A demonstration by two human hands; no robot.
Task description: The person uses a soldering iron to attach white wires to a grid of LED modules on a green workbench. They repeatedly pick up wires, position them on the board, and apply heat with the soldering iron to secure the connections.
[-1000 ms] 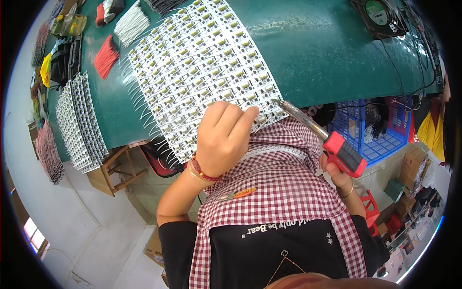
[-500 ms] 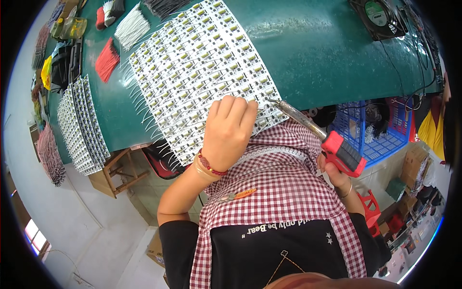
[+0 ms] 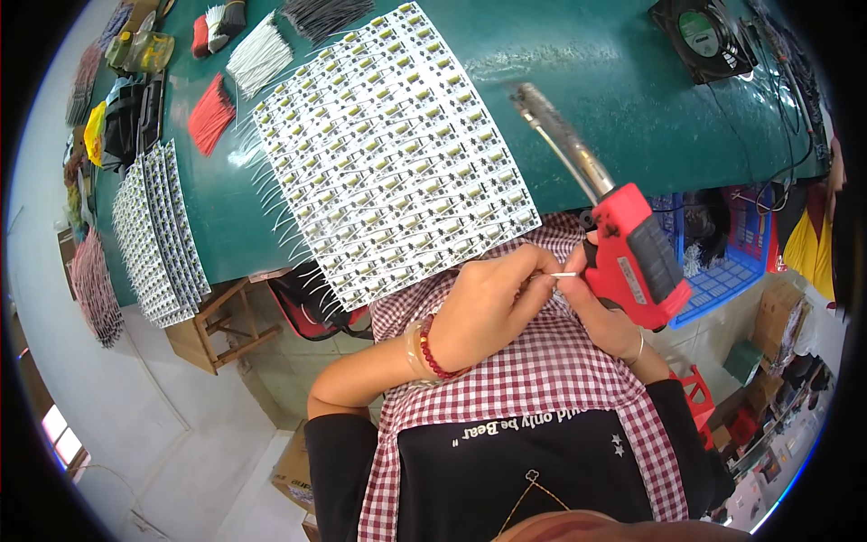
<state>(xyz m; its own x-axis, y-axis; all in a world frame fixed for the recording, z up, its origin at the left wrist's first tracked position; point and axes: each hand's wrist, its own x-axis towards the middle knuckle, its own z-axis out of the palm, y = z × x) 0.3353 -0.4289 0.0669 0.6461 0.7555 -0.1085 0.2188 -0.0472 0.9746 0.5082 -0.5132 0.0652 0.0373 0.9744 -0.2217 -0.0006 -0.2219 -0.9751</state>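
Note:
My left hand (image 3: 492, 303) is closed in a pinch on a thin white wire (image 3: 564, 275), in front of the checked apron. My right hand (image 3: 610, 327) is wrapped round the red and black handle of a soldering gun (image 3: 635, 248), and its thumb and fingertips come close to the wire's other end. The gun's metal barrel points up and left over the table, its tip apart from the boards. A large panel of white circuit boards (image 3: 397, 167) with yellow-green components lies left of the gun, with white wires sticking out along its left edge.
Bundles of red wires (image 3: 211, 116), white wires (image 3: 259, 56) and black wires (image 3: 325, 14) lie on the green table (image 3: 578, 99). More board panels (image 3: 158, 235) overlap at the left. A fan (image 3: 706, 41) stands far right; a blue basket (image 3: 722, 289) sits below the edge.
My left hand has left the panel and come right and nearer, meeting my right hand at the white wire. The soldering gun has lifted away from the boards, its tip now pointing farther up.

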